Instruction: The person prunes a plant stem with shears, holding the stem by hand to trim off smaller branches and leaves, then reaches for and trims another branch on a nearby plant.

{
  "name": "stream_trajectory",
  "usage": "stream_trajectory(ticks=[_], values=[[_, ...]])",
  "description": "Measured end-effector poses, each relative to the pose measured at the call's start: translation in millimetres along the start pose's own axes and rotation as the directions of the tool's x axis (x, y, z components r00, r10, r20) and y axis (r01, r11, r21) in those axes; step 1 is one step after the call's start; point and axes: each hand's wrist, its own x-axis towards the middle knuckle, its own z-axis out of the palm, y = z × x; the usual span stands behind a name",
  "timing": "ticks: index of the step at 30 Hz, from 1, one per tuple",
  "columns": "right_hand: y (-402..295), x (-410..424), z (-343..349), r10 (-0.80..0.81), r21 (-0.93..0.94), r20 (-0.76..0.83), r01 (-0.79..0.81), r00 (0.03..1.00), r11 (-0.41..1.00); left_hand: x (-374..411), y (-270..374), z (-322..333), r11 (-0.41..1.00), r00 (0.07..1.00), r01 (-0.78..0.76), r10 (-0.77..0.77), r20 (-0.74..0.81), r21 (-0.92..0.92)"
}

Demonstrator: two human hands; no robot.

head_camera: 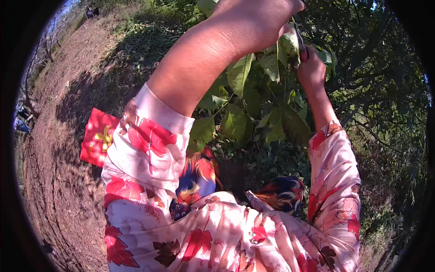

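Note:
My left hand [272,25] reaches across to the top centre, partly cut off by the picture's edge. Its fingers curl near a pale, spotted leaf [289,44], and what lies between them is hidden. My right hand [312,69], lower and to the right, is closed around a hand cutting tool with dark and red handles [303,51]. The tool's slim dark upper part points up beside the leaf, towards my left fingers; its tip is not clear. Large green leaves [234,122] on thin stems hang below both hands.
Dense dark branches and foliage [380,78] fill the right side. Dry, sloping ground [64,170] lies at the left, with a red packet or bag [97,139] bearing yellow writing beside my left sleeve. Low green plants [268,163] grow beneath the leaves, near my patterned trouser legs.

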Motion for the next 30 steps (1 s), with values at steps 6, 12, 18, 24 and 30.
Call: stream_trajectory(ticks=[6, 12, 18, 24, 30], values=[[-54.1, 29.9, -41.3, -0.191, -0.034, -0.031, 0.190, 0.981, 0.981, -168.0, -24.1, -32.4, 0.684, 0.806, -0.547, 0.587, -0.081, -0.482], [-57.5, 110.2, -95.1, -0.095, 0.011, -0.099, 0.097, 0.991, 0.995, -250.7, -123.8, 60.0, 0.699, 0.907, 0.076, 0.248, 0.341, -0.711], [-77.0, 92.8, -170.7, 0.020, 0.325, 0.046, -0.034, 0.999, 0.945, -189.3, -215.8, 170.5, 0.876, 0.961, 0.158, -0.242, -0.133, -0.456], [-57.1, 78.2, -206.1, 0.066, 0.595, 0.047, -0.081, 0.997, 0.800, -52.1, -205.6, 232.3, 0.995, 0.943, 0.047, -0.073, -0.326, -0.087], [-36.6, 51.0, -245.1, 0.141, 0.620, 0.024, -0.125, 0.990, 0.775, 41.7, -189.2, 262.3, 0.955, 0.967, 0.229, -0.200, 0.160, -0.186]])
